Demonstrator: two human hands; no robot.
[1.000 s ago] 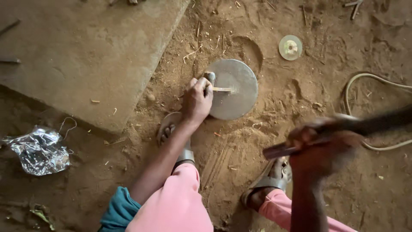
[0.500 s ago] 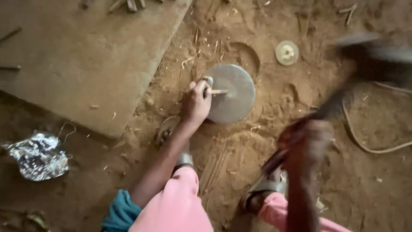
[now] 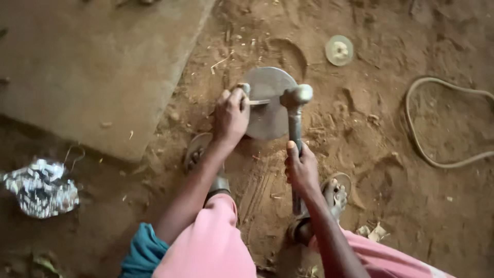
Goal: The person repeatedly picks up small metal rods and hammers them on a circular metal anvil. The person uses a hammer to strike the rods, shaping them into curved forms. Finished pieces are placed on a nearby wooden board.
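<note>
A round grey metal block lies flat in the sandy ground. My left hand rests at its left edge and pinches a thin metal strip that lies across the block. My right hand grips the handle of a metal hammer. The hammer's head is down on the block at the strip's right end. My feet in sandals sit on either side below the block.
A concrete slab fills the upper left. Crumpled foil lies at the left. A small round disc sits in the sand beyond the block. A loop of hose curves at the right.
My right hand swung the hammer from raised at the right down onto the block. The left hand kept the strip in place.
</note>
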